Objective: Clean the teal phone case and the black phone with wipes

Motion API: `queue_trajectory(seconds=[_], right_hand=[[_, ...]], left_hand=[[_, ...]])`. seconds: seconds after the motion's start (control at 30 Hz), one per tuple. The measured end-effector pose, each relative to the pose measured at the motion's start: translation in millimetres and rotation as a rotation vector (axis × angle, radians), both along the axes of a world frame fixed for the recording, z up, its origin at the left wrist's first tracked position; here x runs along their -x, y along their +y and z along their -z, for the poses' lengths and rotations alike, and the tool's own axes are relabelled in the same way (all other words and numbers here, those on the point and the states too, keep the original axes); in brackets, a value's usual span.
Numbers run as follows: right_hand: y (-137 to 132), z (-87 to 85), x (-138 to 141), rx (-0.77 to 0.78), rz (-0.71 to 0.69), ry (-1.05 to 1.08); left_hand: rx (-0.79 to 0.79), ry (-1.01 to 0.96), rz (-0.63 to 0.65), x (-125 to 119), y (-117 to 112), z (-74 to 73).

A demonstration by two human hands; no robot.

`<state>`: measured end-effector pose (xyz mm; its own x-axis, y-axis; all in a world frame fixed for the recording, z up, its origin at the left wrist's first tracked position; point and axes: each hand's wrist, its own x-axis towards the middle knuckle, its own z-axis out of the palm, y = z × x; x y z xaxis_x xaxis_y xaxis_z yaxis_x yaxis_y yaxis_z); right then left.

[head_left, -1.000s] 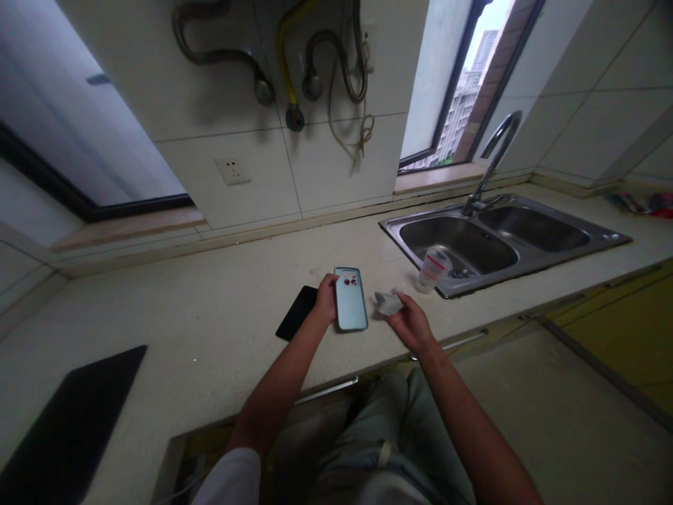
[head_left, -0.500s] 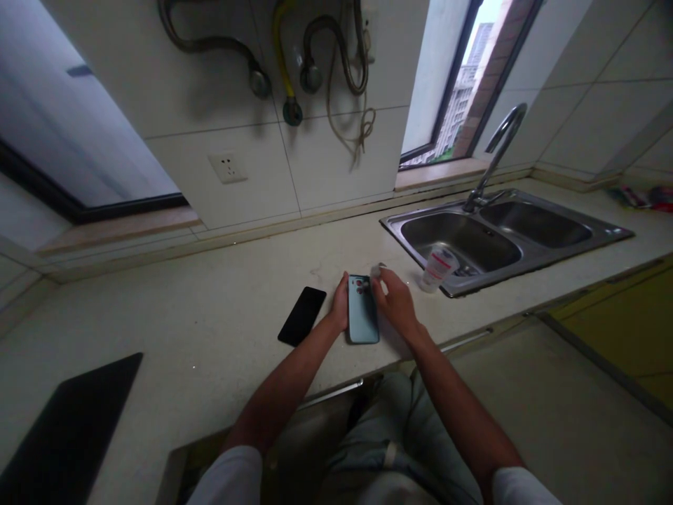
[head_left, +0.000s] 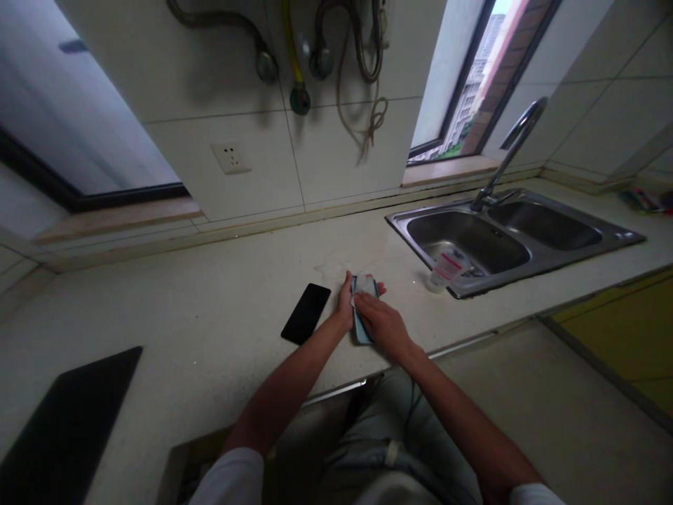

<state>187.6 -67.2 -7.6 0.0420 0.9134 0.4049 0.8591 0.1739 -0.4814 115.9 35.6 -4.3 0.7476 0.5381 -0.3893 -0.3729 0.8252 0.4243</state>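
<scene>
A light blue phone case [head_left: 359,333] lies flat on the pale countertop [head_left: 210,308]. My left hand [head_left: 345,303] grips its left edge, fingers wrapped round the far end. My right hand [head_left: 379,321] lies on top of the case and covers most of it, pressing a small white wipe [head_left: 364,283] against its upper part. A black phone [head_left: 306,313] lies face up just left of my left hand, apart from it.
A clear plastic cup with a red label [head_left: 446,269] stands by the steel double sink [head_left: 615,242], whose tap [head_left: 512,144] rises behind it. A black cooktop [head_left: 63,428] sits at the near left. Hoses and a wall socket [head_left: 230,158] are on the tiled wall.
My right hand carried the white wipe from the counter on the right onto the blue case and slid down over it. My left hand kept hold of the case.
</scene>
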Motion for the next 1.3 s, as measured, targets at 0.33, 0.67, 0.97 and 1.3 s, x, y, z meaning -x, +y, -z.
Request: queue_trajectory(seconds=[0.33, 0.67, 0.97, 1.3], right_hand=[[-61.6, -3.3, 12.3, 0.013, -0.251, -0.048], [6.0, 7.4, 4.9, 0.063, -0.046, -0.152], [16.8, -1.3, 0.6, 0.080, -0.120, -0.152], [-66.1, -3.0, 23.4, 0.039, -0.127, -0.110]], left_hand=[[-0.030, -0.036, -0.011, 2.7, 4.3, 2.1], [-0.073, 0.020, -0.050, -6.4, -4.1, 4.2], [-0.045, -0.019, -0.067, -0.5, 0.0, 4.5], [0.009, -0.059, -0.051, 3.0, 1.6, 4.1]])
